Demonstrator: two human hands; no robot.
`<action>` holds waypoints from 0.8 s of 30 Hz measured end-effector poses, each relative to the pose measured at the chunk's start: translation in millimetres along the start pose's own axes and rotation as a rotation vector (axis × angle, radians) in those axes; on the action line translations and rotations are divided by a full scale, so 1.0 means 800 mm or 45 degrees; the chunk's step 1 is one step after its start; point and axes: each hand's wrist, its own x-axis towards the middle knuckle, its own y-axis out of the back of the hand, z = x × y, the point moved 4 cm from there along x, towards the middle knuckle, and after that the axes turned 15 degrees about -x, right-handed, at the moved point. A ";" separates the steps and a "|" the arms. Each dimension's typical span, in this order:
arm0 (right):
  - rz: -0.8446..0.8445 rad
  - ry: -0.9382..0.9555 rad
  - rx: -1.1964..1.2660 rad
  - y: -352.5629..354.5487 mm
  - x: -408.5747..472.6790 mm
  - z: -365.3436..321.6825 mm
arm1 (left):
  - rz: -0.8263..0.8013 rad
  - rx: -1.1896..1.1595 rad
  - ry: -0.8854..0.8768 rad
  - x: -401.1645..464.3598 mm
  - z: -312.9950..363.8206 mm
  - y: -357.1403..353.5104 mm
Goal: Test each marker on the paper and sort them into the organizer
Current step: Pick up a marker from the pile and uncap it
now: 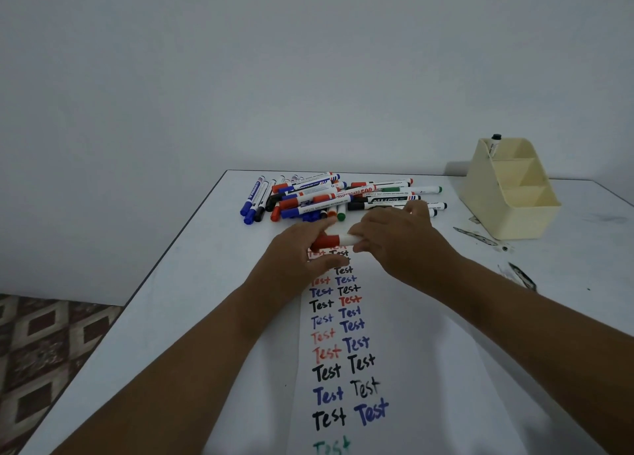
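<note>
The red marker [334, 240] lay crosswise between the two hands, its long axis running left to right just above the top of the paper [404, 368], with the red cap toward the left hand [302, 252] and the white barrel toward the right hand [394, 238]. The left fingers [319, 229] were closed around the cap end and the right fingers [360, 235] were wrapped on the barrel, so any pull or push along that axis would separate or seat the cap (which of the two was under way could not be told from this view). Both hands were equally near it; neither had a free finger. The marker's tip and most of the barrel were hidden under the right hand, and the topmost rows of writing were covered by the hands. Behind them the pile of markers [329, 195] sat on the table [212, 235], and the organizer [511, 193] stood well apart to the right, nearer the right hand, one dark-capped marker [495, 144] upright in its rear compartment; the other compartments looked empty, though their floors were partly out of sight.
</note>
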 end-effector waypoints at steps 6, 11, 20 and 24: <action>-0.022 -0.628 0.538 0.016 0.000 0.033 | 0.035 -0.027 0.058 0.004 -0.016 -0.003; -0.022 -1.081 1.155 0.002 -0.009 0.037 | -0.145 0.242 -0.044 0.004 -0.013 -0.016; 0.068 -1.479 1.864 -0.043 -0.014 0.027 | -0.346 0.337 0.051 0.005 -0.017 -0.024; -0.055 -1.340 1.635 -0.053 -0.017 0.026 | -0.372 0.383 0.050 0.007 -0.023 -0.026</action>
